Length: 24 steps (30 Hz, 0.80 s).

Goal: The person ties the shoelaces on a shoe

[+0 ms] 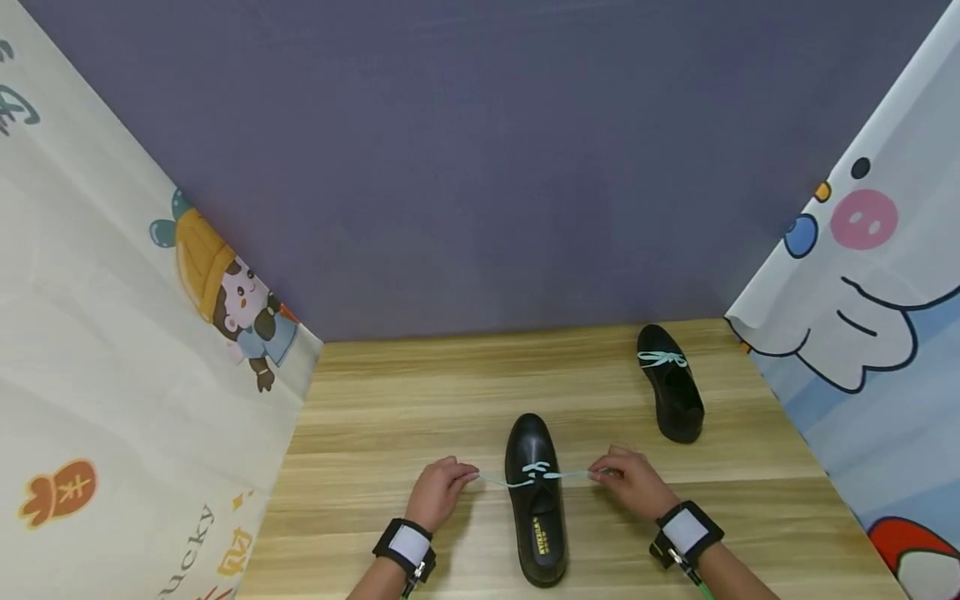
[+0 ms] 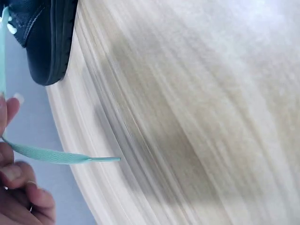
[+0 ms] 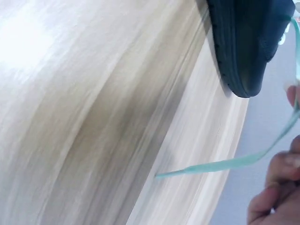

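A black leather shoe (image 1: 531, 442) stands on the wooden surface, toe pointing away, with mint-green lacing across its front. My left hand (image 1: 441, 487), to the left of the shoe, pinches one end of the shoelace (image 1: 495, 481); in the left wrist view the tip of that shoelace (image 2: 56, 155) hangs past the fingers. On the other side my right hand (image 1: 633, 482) pinches the opposite end, and its loose tail (image 3: 220, 165) shows in the right wrist view. Both lengths stretch outward from the shoe's throat. Parts of both hands are cut off in the wrist views.
Farther back on the right, a second black shoe (image 1: 678, 400) has its mint lace tied in a bow (image 1: 662, 358). A grey-purple wall (image 1: 480, 167) closes off the back of the wooden table (image 1: 390, 392). Printed white cloths (image 1: 90, 292) hang at both sides.
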Each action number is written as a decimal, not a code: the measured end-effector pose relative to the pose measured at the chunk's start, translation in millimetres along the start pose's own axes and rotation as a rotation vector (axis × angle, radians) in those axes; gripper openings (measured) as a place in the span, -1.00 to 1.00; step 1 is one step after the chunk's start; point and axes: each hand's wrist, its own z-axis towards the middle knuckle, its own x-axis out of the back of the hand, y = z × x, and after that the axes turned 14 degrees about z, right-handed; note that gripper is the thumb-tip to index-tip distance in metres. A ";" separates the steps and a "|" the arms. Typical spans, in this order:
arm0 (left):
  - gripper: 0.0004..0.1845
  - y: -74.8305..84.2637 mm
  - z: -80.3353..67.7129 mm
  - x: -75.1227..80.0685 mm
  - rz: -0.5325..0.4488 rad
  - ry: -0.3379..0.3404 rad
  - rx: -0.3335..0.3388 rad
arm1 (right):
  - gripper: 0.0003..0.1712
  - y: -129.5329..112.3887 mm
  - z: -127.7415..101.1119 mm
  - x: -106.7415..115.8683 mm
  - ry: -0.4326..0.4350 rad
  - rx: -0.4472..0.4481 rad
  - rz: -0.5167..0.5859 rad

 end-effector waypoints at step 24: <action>-0.60 67.9 55.9 -4.4 -1.135 0.089 0.590 | -0.68 -39.1 43.4 -35.3 0.258 -0.036 0.746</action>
